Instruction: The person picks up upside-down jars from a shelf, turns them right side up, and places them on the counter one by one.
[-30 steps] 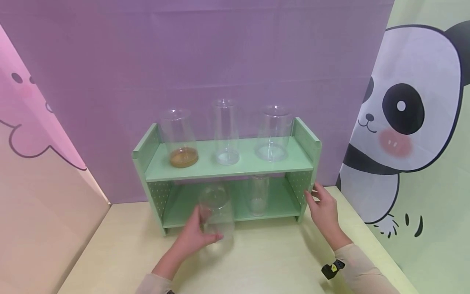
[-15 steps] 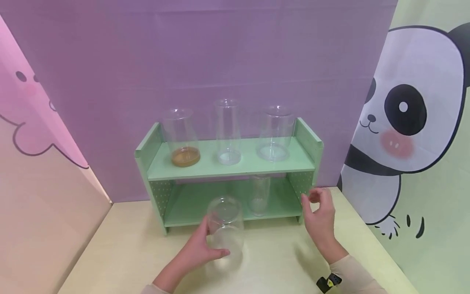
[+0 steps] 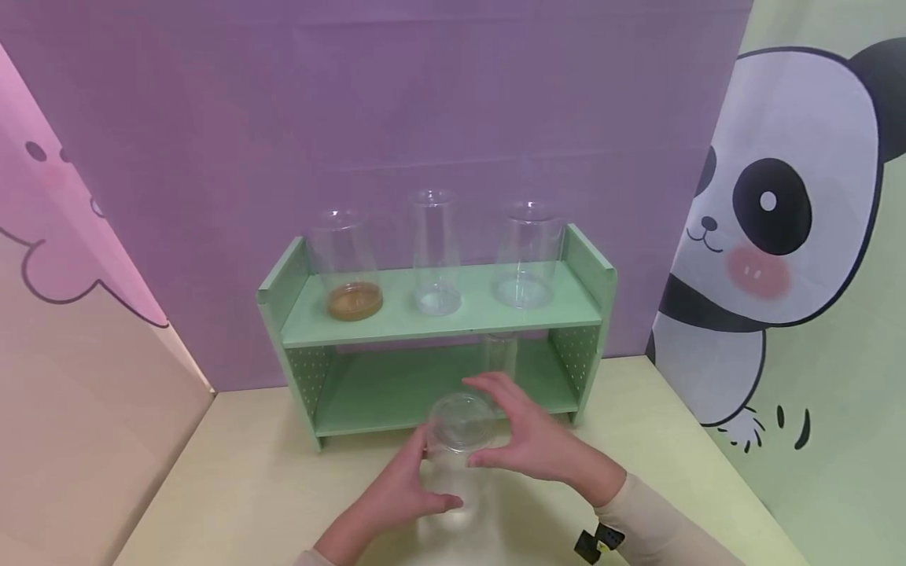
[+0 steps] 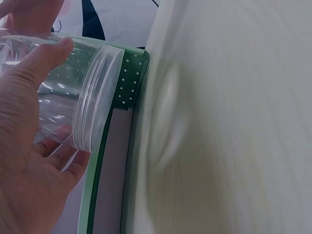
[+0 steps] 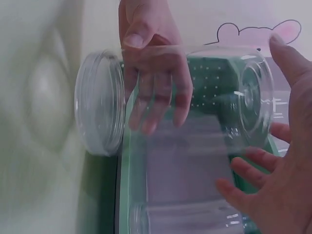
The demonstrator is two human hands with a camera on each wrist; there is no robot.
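My left hand (image 3: 405, 489) grips a clear plastic jar (image 3: 462, 424) from its left side, in front of the green shelf. The jar is turned over, its clear screw lid (image 5: 100, 102) facing down and its shadow falling on the table. My right hand (image 3: 534, 442) reaches round the upper end from the right, thumb and fingers spread. In the right wrist view its fingers (image 5: 251, 175) lie right at the jar's base end. The left thumb (image 4: 56, 51) lies along the wall in the left wrist view, other fingers round the opposite side.
The two-tier green shelf (image 3: 446, 338) bears three clear jars on top: one with a brown lid (image 3: 355, 302), a tall narrow jar (image 3: 436, 251) and a wide jar (image 3: 527, 267). A slim jar (image 3: 501, 354) on the lower tier is partly hidden by my right hand.
My left hand has drawn the jar from the lower tier forward and rightward. My right hand has left the shelf's right side panel and moved left to the jar's upper end.
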